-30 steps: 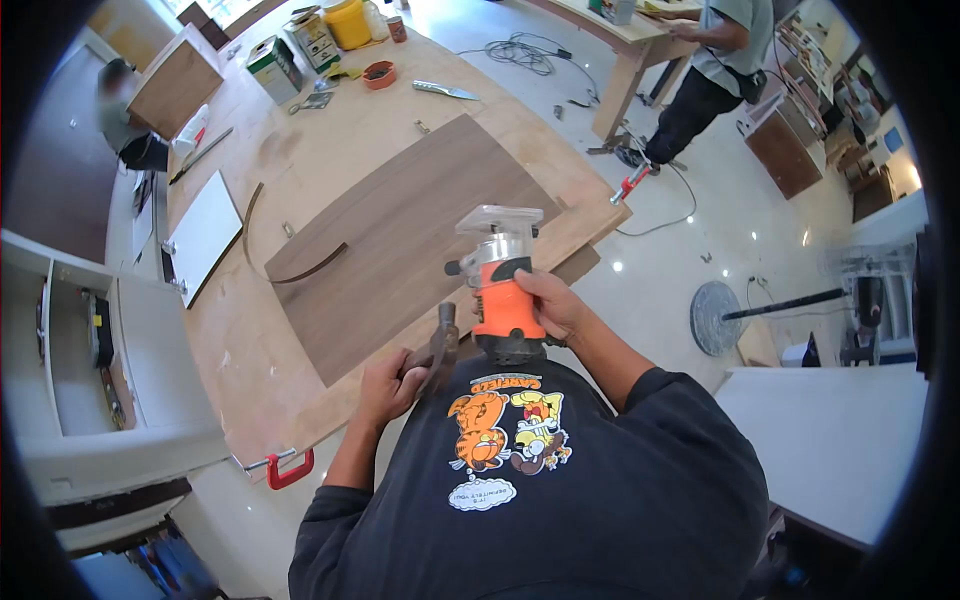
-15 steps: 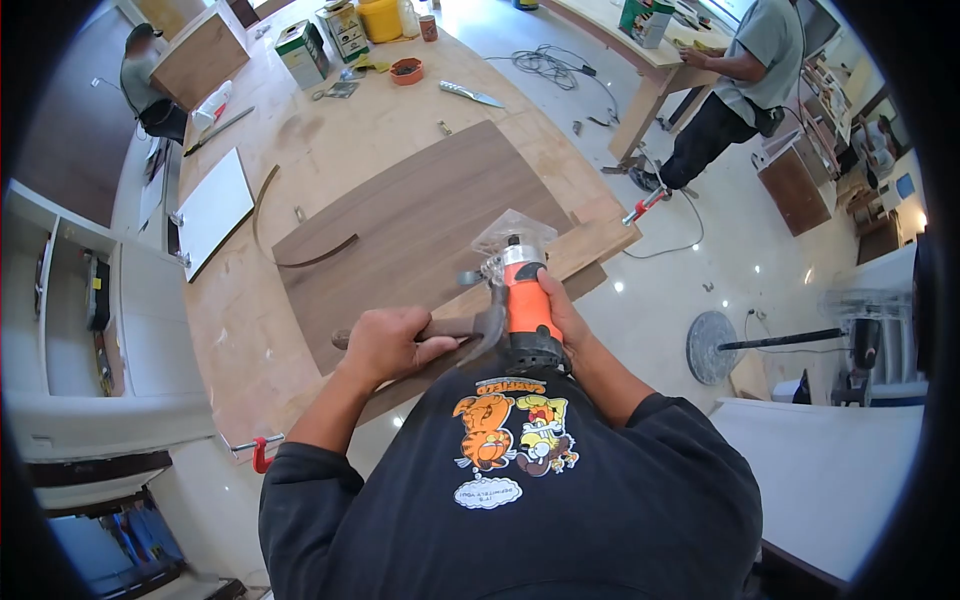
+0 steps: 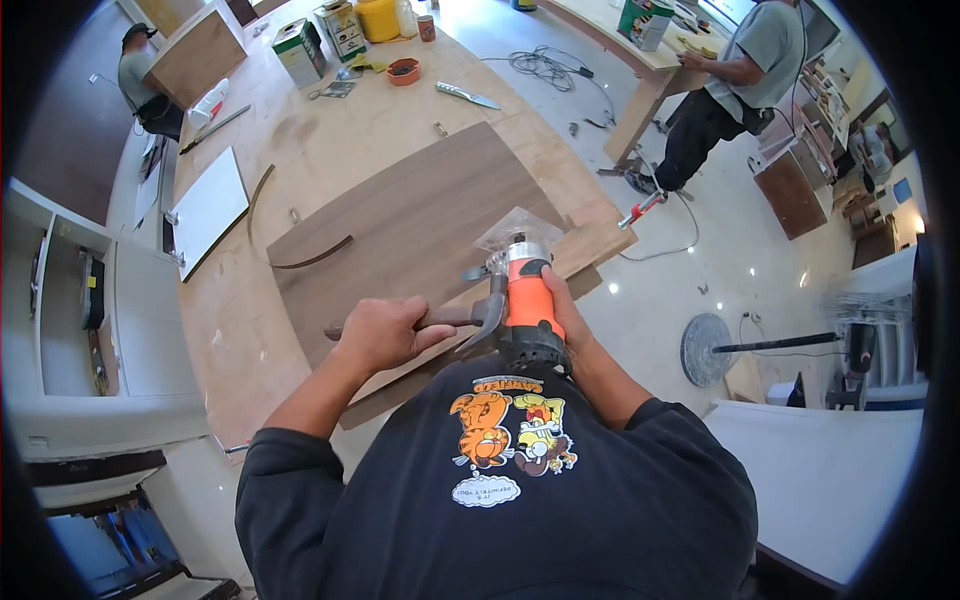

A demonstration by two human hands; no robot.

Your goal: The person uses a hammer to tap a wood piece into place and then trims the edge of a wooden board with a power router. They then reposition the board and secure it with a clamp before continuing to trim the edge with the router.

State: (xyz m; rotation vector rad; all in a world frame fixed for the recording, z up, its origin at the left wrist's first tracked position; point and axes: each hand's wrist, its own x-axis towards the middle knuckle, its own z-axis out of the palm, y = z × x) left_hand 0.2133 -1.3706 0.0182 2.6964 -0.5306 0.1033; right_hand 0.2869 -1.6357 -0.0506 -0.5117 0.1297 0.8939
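Note:
My left hand (image 3: pixel 382 335) is closed round the handle of a claw hammer (image 3: pixel 452 316). The hammer's head rests against or right beside an orange trim router (image 3: pixel 533 300); exact contact is hard to tell. Wrapped round the router's far side is my right hand (image 3: pixel 566 308), thumb along the body. The router lies tilted, with its black end near my shirt and its clear plastic base (image 3: pixel 517 229) pointing away. Beneath both tools are a wood-grain panel (image 3: pixel 400 215) and a wooden strip (image 3: pixel 592 246) along the table edge.
Thin edging strips (image 3: pixel 318 256), a white panel (image 3: pixel 210 212), a knife (image 3: pixel 467 95) and cans (image 3: pixel 300 52) lie or stand on the worktable (image 3: pixel 235 330). A red clamp (image 3: pixel 641 209) grips the table corner. Two people (image 3: pixel 745 80) work farther off. Cable (image 3: pixel 550 62) lies on the floor.
The hammer head has turned and shifted slightly against the router. My left forearm has swung a little outward, now covering the red clamp at the near table corner. Both tools remain held.

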